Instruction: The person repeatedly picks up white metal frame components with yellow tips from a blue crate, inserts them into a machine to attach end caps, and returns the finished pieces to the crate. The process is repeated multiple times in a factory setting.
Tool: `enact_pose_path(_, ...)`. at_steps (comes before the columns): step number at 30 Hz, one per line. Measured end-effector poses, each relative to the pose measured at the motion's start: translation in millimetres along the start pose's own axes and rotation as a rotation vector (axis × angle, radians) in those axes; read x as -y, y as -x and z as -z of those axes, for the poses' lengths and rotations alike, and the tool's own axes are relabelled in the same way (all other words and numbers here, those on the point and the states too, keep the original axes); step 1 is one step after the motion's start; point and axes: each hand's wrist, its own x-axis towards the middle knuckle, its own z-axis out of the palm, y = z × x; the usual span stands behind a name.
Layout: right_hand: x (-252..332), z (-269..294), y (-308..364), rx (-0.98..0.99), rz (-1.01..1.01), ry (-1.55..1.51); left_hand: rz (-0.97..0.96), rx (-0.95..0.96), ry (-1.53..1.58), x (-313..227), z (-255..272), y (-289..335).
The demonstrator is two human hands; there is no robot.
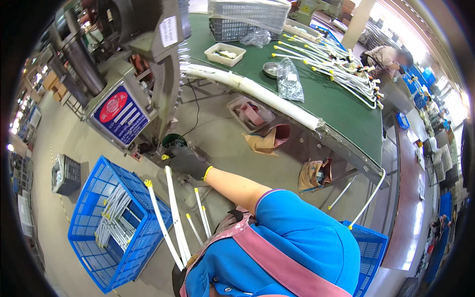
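Note:
My right hand (pixel 186 161), in a dark glove with a yellow cuff, reaches out to the left. Its fingers are closed around the upper end of a white tube (pixel 175 208), where a yellow tip shows. Beside this tube leans another yellow-capped white tube (pixel 161 218). Both run down to the lower edge, where a dark patch looks like part of my left glove (pixel 178 281); its fingers are hidden. Several thinner white tubes (pixel 199 208) with yellow ends stand close to my apron. To the left, a blue crate (pixel 106 168) holds many white tubes (pixel 118 218).
A heavy machine (pixel 123 84) rises at the upper left. The green table (pixel 237 74) carries bent white tubes (pixel 326 64), a plastic bag (pixel 290 81) and a grey crate (pixel 237 29). Under it lie paper sacks (pixel 267 141). Another person (pixel 386 59) works at the far right.

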Motion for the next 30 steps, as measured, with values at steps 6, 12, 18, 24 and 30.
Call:
enact_pose_path(6, -29, -16, -5, 0.074, -0.182, -0.017, -0.023, -0.012, 0.028, 11, 3, 9)
enact_pose_path(12, -34, -16, 30, -0.042, -0.021, -0.177, -0.054, -0.003, 0.039, 15, -5, 15)
enact_pose_path(18, -85, -17, 75, 0.274, 0.101, -0.055, -0.073, -0.014, 0.036, 12, -10, 20)
enact_pose_path(24, -114, -3, 98, 0.299, 0.419, 0.031, -0.107, -0.064, 0.032, 14, -14, 20)
enact_pose_path(30, -110, -2, 106, 0.541, -0.019, -0.056, -0.125, -0.113, 0.038, 16, -22, 25)
